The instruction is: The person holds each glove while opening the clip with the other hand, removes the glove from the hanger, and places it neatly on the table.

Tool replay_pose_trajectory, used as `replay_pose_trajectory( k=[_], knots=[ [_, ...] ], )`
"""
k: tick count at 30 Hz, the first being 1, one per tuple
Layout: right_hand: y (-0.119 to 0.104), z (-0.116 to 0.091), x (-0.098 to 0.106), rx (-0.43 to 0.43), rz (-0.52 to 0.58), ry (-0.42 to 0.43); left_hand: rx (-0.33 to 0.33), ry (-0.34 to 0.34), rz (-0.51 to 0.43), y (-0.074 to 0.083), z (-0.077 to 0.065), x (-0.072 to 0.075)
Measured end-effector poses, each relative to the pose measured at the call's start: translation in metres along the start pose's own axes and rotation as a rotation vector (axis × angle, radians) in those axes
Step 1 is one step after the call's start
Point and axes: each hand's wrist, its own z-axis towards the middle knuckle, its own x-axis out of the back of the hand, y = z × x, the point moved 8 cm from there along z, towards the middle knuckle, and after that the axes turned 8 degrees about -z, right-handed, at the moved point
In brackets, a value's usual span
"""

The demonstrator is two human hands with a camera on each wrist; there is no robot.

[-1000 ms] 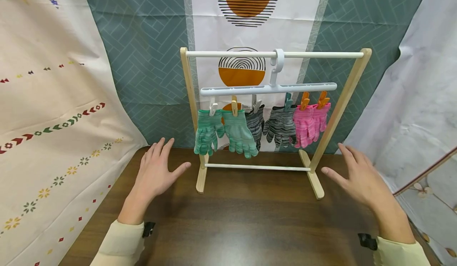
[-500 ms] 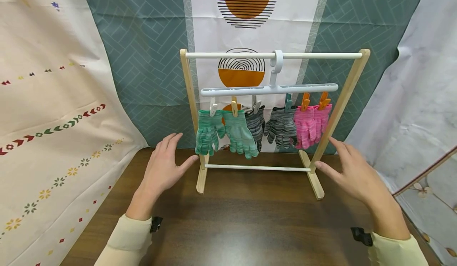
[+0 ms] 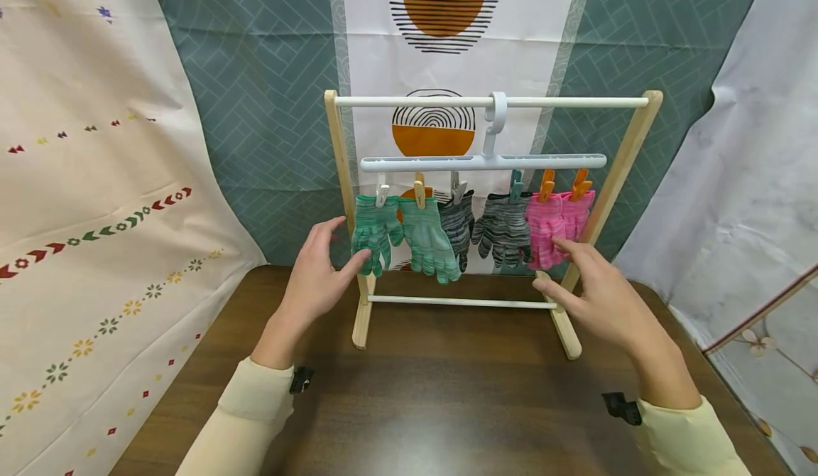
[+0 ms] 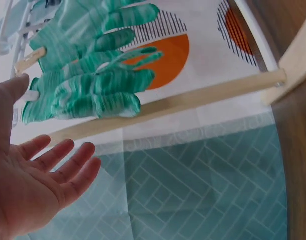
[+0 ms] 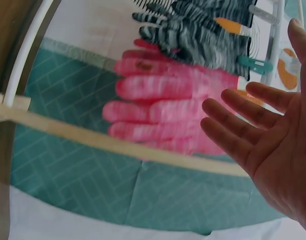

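Note:
A small wooden rack (image 3: 339,160) with white rods stands on the table. From its top rod hangs a pale blue hanger (image 3: 447,164), to which clothespins (image 3: 420,192) hold several knit gloves. Green gloves (image 3: 429,238) hang at the left, grey-and-black gloves (image 3: 503,227) in the middle, pink gloves (image 3: 546,227) at the right. My left hand (image 3: 313,270) holds nothing, its thumb near the outer green glove (image 4: 93,95). Holding nothing either, my right hand (image 3: 597,288) is spread before the rack's right post, and its fingertips overlap the pink gloves (image 5: 158,105) in the head view.
The brown table (image 3: 422,391) extends in front of the rack. Behind it hangs a teal cloth (image 3: 268,106) with a white printed strip. A patterned cream cloth (image 3: 96,213) borders the left side, a pale cloth (image 3: 735,199) the right.
Both hands have moved inward and up toward the rack, the left toward the green gloves and the right toward the pink ones. The gloves and hanger stay nearly in place.

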Motion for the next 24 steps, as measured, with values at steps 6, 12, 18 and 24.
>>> replay_pose_trajectory(
  k=[6, 12, 18, 24],
  knots=[
    [-0.021, 0.010, -0.002, 0.051, 0.127, 0.018, 0.003, 0.014, -0.120, 0.005, 0.010, -0.005],
    [-0.045, 0.024, -0.005, 0.114, 0.290, 0.031, 0.025, 0.024, -0.198, 0.005, 0.015, -0.011],
    [-0.067, 0.039, -0.009, 0.147, 0.421, 0.038, 0.078, 0.006, -0.284, 0.005, 0.019, -0.018],
    [-0.102, 0.049, -0.005, 0.187, 0.515, 0.056, 0.127, 0.005, -0.344, 0.008, 0.021, -0.020]
  ],
)
